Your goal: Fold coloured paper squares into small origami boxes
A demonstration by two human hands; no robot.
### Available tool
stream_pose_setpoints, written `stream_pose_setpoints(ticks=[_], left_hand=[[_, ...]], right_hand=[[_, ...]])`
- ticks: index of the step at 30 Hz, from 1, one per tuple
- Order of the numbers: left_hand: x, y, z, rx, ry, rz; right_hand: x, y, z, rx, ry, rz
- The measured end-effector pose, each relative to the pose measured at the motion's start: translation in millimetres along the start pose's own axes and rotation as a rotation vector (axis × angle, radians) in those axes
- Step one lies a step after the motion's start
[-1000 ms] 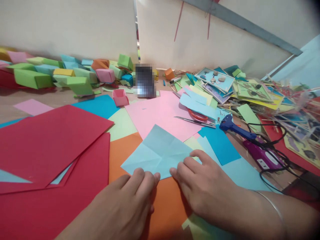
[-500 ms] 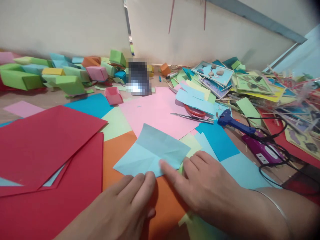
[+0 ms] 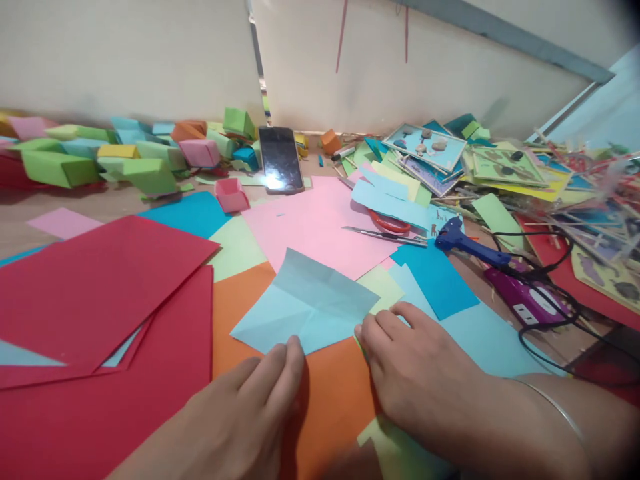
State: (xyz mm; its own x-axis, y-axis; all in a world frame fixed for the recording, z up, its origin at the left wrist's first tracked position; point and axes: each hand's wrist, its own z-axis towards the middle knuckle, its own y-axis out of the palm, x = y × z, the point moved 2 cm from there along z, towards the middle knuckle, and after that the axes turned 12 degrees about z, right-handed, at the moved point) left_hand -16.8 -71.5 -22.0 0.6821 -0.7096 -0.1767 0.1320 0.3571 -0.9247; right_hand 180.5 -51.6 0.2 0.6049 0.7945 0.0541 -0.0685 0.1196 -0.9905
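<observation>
A light blue sheet of paper (image 3: 310, 310) with crossing crease lines lies on an orange sheet (image 3: 330, 393), its far part folded up at an angle. My left hand (image 3: 250, 400) has its fingers pressed together on the near edge of the blue paper; the thumb is hidden. At the paper's right edge, my right hand (image 3: 415, 360) is closed with curled fingers, gripping that side.
Red sheets (image 3: 100, 287) are stacked at left. Beyond the blue paper lie a pink sheet (image 3: 310, 227), a craft knife (image 3: 385, 235) and red-handled scissors (image 3: 390, 222). A blue glue gun (image 3: 470, 243) with a black cord lies right. Folded paper boxes (image 3: 150, 177) and a phone (image 3: 281, 160) line the back.
My right index finger has drawn back from the paper's near edge to its right side and curled in. My left hand stays at the near edge. The view has shifted slightly.
</observation>
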Motion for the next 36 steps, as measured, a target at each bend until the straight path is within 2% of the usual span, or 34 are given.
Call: stream_pose_setpoints(ticks=[5,10,12,14,17,21,24,27,32,36], left_hand=[[4.5,2.8,-16.8,0.003,0.003,0.157],[0.3,-7.0,-9.0,0.161,0.043,0.180],[-0.8,-8.9,0.2,0.117,0.092,0.159],[-1.5,-8.4,8.7,0.015,0.107,0.132],[-2.9,-5.2,16.3,-0.081,0.027,0.098],[-6.0,1.2,17.0,-0.031,-0.025,0.108],[-9.8,7.3,15.3,-0.001,-0.048,0.108],[-12.7,10.2,16.5,-0.037,-0.078,0.049],[-13.8,8.7,23.0,-0.185,-0.095,-0.005],[-13.1,11.4,19.4,-0.172,-0.044,0.055]], right_hand=[[0.2,1.2,-0.7,0.008,-0.006,0.011],[0.7,5.3,2.6,0.105,-0.034,-0.017],[1.8,6.1,6.2,0.157,-0.057,-0.018],[3.4,5.4,9.8,0.201,-0.082,0.016],[7.3,0.3,14.3,0.263,-0.105,0.101],[18.7,-8.1,18.1,0.379,0.000,0.127],[28.4,-5.3,20.1,0.386,0.048,0.131],[39.3,7.6,23.1,0.348,0.075,0.171],[55.8,29.8,30.6,0.367,0.066,0.229],[53.9,20.5,32.3,0.415,0.011,0.163]])
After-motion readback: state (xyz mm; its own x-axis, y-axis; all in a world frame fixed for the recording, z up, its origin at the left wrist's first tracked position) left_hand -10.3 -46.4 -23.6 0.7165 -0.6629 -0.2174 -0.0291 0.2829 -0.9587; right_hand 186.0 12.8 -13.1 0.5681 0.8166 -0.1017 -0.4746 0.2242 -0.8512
